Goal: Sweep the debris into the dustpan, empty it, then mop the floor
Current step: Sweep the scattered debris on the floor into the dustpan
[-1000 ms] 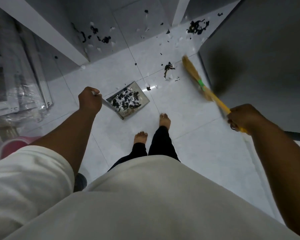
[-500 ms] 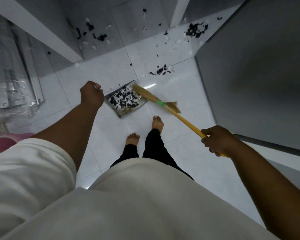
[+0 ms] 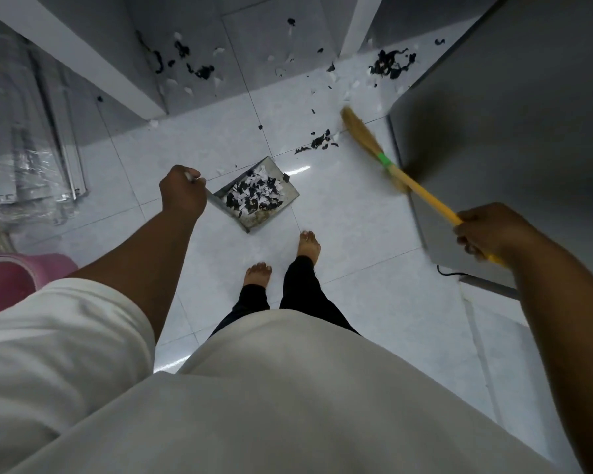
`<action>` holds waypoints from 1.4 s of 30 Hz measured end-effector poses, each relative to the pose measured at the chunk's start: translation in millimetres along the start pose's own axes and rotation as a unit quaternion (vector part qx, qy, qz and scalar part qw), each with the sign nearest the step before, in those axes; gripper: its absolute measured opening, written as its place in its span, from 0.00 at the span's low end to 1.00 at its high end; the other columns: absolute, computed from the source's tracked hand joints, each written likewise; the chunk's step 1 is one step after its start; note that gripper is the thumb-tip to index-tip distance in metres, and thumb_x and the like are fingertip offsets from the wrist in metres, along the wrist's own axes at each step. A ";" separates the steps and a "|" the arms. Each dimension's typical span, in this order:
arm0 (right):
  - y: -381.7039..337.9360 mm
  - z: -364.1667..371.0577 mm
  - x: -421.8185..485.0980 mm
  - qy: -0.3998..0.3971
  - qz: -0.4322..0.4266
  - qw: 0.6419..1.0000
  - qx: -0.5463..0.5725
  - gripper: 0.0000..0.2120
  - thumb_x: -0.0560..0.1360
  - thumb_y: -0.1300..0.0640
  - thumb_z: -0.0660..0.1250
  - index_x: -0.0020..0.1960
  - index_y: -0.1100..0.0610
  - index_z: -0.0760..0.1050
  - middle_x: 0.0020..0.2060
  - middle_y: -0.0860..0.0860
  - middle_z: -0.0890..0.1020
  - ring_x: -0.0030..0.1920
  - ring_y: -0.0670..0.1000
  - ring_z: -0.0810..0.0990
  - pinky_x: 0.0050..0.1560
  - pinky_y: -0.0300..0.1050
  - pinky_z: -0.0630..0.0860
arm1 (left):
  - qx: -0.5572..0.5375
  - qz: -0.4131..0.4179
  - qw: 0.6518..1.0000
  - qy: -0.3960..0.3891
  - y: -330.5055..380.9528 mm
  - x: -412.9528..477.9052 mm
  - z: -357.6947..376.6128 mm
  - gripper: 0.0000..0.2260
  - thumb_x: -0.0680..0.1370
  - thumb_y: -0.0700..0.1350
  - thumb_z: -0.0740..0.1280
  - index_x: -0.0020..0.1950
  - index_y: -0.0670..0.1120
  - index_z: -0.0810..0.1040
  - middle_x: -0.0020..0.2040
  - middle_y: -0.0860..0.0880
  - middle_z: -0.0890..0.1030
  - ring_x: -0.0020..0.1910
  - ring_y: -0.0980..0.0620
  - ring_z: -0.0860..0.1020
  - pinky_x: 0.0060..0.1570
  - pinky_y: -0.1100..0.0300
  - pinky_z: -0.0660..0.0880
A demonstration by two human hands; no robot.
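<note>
On my feed the left hand (image 3: 182,196) is clenched around the thin metal handle of the dustpan (image 3: 250,224). The pan sits on the white tiled floor (image 3: 356,241) just ahead of the person's bare feet (image 3: 308,246). Its open mouth faces away, toward the far right, and its tray is heaped with black and white scraps (image 3: 254,196).

The right hand (image 3: 486,232) grasps the yellow stick of the broom (image 3: 396,172), fingers wrapped round it. The broom slants away from that hand along the grey cabinet (image 3: 510,114) at the floor's right edge, and a green band marks where stick meets straw. The straw head is blurred, so I cannot tell whether it touches the tiles. It lies just beside a small pile of black debris (image 3: 319,142), which is beyond the pan's mouth and apart from it.

A larger black clump (image 3: 391,65) lies toward the floor's far right corner. Loose bits (image 3: 192,66) sit in the shadow under the white ledge (image 3: 83,53) at the far left. A pink bucket (image 3: 11,282) stands at the floor's left edge, near a plastic-wrapped bundle (image 3: 24,159). A black cable (image 3: 447,271) curls by the cabinet's near corner.
</note>
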State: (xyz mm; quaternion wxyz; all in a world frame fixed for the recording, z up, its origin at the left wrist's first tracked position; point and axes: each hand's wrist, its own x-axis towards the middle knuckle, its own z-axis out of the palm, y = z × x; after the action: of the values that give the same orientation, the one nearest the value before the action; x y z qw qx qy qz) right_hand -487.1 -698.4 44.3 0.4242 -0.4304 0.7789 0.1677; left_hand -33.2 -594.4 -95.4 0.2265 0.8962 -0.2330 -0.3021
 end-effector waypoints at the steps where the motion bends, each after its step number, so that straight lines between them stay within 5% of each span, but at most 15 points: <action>1: -8.7 -2.3 11.3 0.002 0.006 1.000 -0.005 0.06 0.76 0.64 0.66 0.51 0.65 0.79 0.36 0.60 0.80 0.30 0.54 0.76 0.30 0.44 0.73 | 0.002 0.000 1.000 0.003 0.4 0.3 1.7 0.06 0.78 0.37 0.66 0.54 0.41 0.79 0.50 0.48 0.78 0.50 0.52 0.77 0.50 0.67 0.71; 5: -47.0 9.0 53.4 0.000 0.014 0.999 -0.050 0.10 0.77 0.61 0.65 0.48 0.69 0.78 0.42 0.63 0.83 0.36 0.58 0.80 0.41 0.51 0.79 | 0.005 0.003 1.000 0.030 6.1 0.0 10.6 0.07 0.78 0.37 0.65 0.55 0.38 0.79 0.54 0.43 0.81 0.55 0.47 0.79 0.53 0.65 0.72; 8: -70.9 29.9 64.5 -0.027 0.000 0.997 -0.075 0.09 0.76 0.63 0.65 0.50 0.69 0.77 0.43 0.63 0.81 0.33 0.56 0.79 0.27 0.42 0.75 | 0.005 -0.001 0.999 0.036 11.8 1.4 17.2 0.07 0.78 0.36 0.64 0.54 0.38 0.78 0.50 0.45 0.79 0.55 0.46 0.79 0.57 0.62 0.75; 12: -80.1 48.2 52.5 -0.093 -0.027 0.987 -0.126 0.12 0.75 0.65 0.63 0.55 0.70 0.78 0.40 0.65 0.82 0.34 0.57 0.79 0.34 0.45 0.75 | -0.005 0.008 1.000 0.007 21.5 4.8 23.1 0.07 0.78 0.33 0.60 0.49 0.43 0.75 0.49 0.46 0.77 0.55 0.45 0.81 0.60 0.55 0.76; 17: -60.5 20.0 16.0 -0.126 -0.077 0.980 -0.131 0.21 0.75 0.62 0.66 0.68 0.53 0.74 0.37 0.56 0.81 0.27 0.51 0.75 0.24 0.38 0.70 | -0.002 -0.007 1.000 0.010 21.0 9.0 18.9 0.07 0.78 0.35 0.62 0.53 0.38 0.78 0.55 0.40 0.80 0.55 0.45 0.81 0.59 0.58 0.76; 21: -40.6 -8.3 1.6 -0.121 -0.101 0.981 -0.115 0.20 0.76 0.62 0.66 0.67 0.51 0.75 0.35 0.55 0.80 0.22 0.48 0.72 0.24 0.38 0.69 | 0.009 -0.018 1.000 0.023 11.7 0.7 8.4 0.07 0.78 0.37 0.65 0.55 0.38 0.79 0.56 0.42 0.80 0.54 0.48 0.79 0.52 0.65 0.73; 29: -59.0 -22.5 26.5 -0.050 -0.126 0.982 -0.133 0.17 0.76 0.64 0.64 0.64 0.55 0.76 0.35 0.59 0.80 0.28 0.55 0.75 0.23 0.40 0.70 | -0.037 -0.067 0.995 0.060 -28.0 -26.5 -17.3 0.07 0.77 0.38 0.66 0.54 0.41 0.79 0.55 0.44 0.81 0.56 0.46 0.79 0.59 0.60 0.74; 33: -88.8 13.4 32.6 -0.037 -0.124 0.971 -0.201 0.11 0.74 0.65 0.61 0.53 0.63 0.79 0.35 0.61 0.81 0.29 0.57 0.79 0.27 0.43 0.76 | -0.047 -0.078 0.992 0.087 -53.3 -38.7 -31.2 0.05 0.77 0.38 0.67 0.52 0.42 0.79 0.52 0.45 0.82 0.54 0.46 0.80 0.57 0.59 0.75; 39: -109.4 90.4 -3.2 -0.109 -0.114 0.950 -0.269 0.10 0.74 0.66 0.59 0.53 0.66 0.75 0.43 0.64 0.80 0.37 0.60 0.83 0.28 0.43 0.77 | -0.027 -0.085 0.993 0.081 -73.2 -49.8 -30.2 0.06 0.78 0.37 0.65 0.53 0.39 0.79 0.54 0.43 0.81 0.53 0.46 0.80 0.54 0.62 0.74; 42: -106.2 94.1 -18.2 -0.151 -0.113 0.949 -0.253 0.14 0.75 0.66 0.61 0.59 0.63 0.76 0.42 0.61 0.81 0.30 0.55 0.78 0.26 0.40 0.73 | -0.041 -0.093 0.990 0.096 -77.2 -48.7 -30.3 0.07 0.78 0.35 0.64 0.54 0.37 0.78 0.55 0.41 0.81 0.55 0.45 0.79 0.52 0.67 0.70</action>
State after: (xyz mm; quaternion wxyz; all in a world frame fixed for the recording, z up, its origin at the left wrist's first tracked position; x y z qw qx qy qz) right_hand -347.4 -690.7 15.0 0.4300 -0.5783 0.5843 0.3731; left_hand -26.5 -498.5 -94.7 0.2555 0.9288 -0.1134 -0.2434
